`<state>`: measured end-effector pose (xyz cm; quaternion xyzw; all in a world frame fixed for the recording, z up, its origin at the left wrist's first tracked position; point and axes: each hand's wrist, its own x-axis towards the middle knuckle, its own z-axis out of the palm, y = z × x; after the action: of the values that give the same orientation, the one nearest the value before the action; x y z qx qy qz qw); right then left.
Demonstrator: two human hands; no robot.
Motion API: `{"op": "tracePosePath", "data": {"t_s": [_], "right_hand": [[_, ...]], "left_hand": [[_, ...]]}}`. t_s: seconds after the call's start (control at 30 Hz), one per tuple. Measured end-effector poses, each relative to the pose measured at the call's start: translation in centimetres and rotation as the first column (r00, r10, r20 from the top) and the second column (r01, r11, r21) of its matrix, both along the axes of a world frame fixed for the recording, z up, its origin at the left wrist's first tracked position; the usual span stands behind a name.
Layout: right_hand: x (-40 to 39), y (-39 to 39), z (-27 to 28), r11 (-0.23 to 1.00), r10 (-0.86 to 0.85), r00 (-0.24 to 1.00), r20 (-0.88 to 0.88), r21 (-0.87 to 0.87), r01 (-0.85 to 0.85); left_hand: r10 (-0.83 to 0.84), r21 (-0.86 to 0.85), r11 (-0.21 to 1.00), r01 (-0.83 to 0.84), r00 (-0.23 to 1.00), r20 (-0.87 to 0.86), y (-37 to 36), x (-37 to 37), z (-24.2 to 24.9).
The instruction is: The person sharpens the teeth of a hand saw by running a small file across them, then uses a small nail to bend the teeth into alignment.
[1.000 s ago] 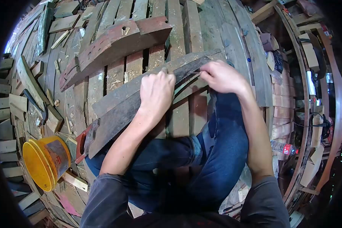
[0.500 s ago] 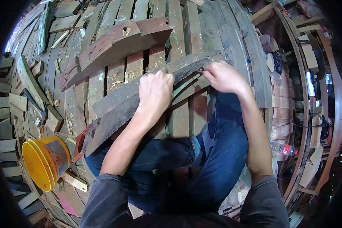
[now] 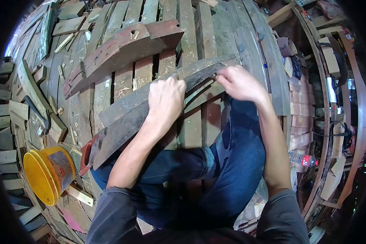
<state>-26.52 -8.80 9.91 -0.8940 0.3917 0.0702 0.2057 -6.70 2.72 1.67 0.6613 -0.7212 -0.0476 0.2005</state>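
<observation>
A handsaw [image 3: 120,128] lies slantwise over my lap, teeth toward me, its red handle [image 3: 87,153] at the lower left. My left hand [image 3: 166,95] is closed over the middle of the blade, knuckles up. Near the narrow tip, my right hand [image 3: 240,83] is pinched at the toothed edge. Whatever its fingers hold is too small and hidden to make out. Behind the blade, a flat grey board [image 3: 130,101] runs along the saw's back edge. My crossed legs in blue jeans [image 3: 242,150] are below.
A thick curved reddish timber [image 3: 128,51] rests on the slatted wooden floor [image 3: 187,24] beyond the saw. To the left stand a yellow bucket [image 3: 38,177] and a dark curved tool [image 3: 38,114] among wood offcuts. A plastic bottle [image 3: 303,159] lies at the right.
My right hand has shifted very slightly left along the toothed edge. The saw's handle end has moved a little; my left hand stays in place on the blade.
</observation>
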Motion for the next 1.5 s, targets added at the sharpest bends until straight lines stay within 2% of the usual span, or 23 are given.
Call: {"op": "tracePosePath", "data": {"t_s": [0.07, 0.2, 0.47, 0.77, 0.97, 1.07, 1.17, 1.2, 1.3, 1.33, 1.43, 1.5], "right_hand": [[0.2, 0.3, 0.1, 0.994, 0.035, 0.999, -0.005, 0.1, -0.035], [0.1, 0.2, 0.0, 0.994, 0.057, 0.998, 0.017, 0.089, -0.058], [0.4, 0.4, 0.5, 0.99, 0.053, 0.999, 0.009, 0.134, -0.054], [0.6, 0.5, -0.1, 0.991, 0.107, 0.994, 0.0, 0.077, -0.106], [1.3, 0.9, 0.6, 0.999, -0.004, 0.991, -0.135, -0.055, -0.003], [1.2, 0.9, 0.7, 0.997, 0.066, 0.997, -0.04, 0.053, -0.064], [0.9, 0.5, 0.3, 0.997, 0.072, 0.993, -0.096, 0.042, -0.068], [0.7, 0.5, 0.2, 0.999, -0.028, 0.98, -0.196, -0.024, 0.023], [0.5, 0.6, 0.2, 0.984, -0.129, 0.991, -0.013, -0.126, 0.127], [0.6, 0.5, 0.2, 0.989, -0.093, 0.993, 0.07, -0.104, 0.1], [1.4, 1.0, 1.2, 0.985, -0.14, 0.977, 0.163, -0.074, 0.154], [1.6, 1.4, 1.9, 0.969, -0.175, 0.947, 0.268, -0.122, 0.214]], "left_hand": [[0.005, 0.004, 1.0, -0.005, 1.0, 0.014, -0.1, 0.1, 0.1], [0.014, 0.044, 0.999, -0.016, 0.999, 0.047, -0.1, 0.0, 0.2], [0.002, 0.001, 1.0, -0.002, 1.0, 0.016, 0.1, 0.0, 0.1], [0.003, 0.007, 1.0, -0.003, 1.0, 0.025, 0.1, -0.1, 0.2], [0.005, 0.007, 1.0, -0.005, 1.0, 0.022, 0.0, 0.0, 0.1], [0.015, 0.006, 1.0, -0.015, 0.999, 0.036, -0.1, 0.1, 0.1], [0.012, 0.008, 1.0, -0.013, 0.999, 0.036, -0.1, 0.0, 0.0], [0.011, 0.01, 1.0, -0.011, 0.999, 0.035, -0.1, 0.0, 0.0], [0.003, 0.019, 1.0, -0.003, 1.0, -0.005, -0.1, 0.2, 0.3], [0.002, 0.022, 1.0, -0.001, 1.0, -0.023, -0.1, 0.4, 0.5], [-0.013, 0.021, 1.0, 0.014, 0.999, -0.051, -0.4, 1.7, 2.1], [0.017, 0.004, 1.0, -0.016, 0.993, -0.114, -0.5, 2.6, 3.0]]}}
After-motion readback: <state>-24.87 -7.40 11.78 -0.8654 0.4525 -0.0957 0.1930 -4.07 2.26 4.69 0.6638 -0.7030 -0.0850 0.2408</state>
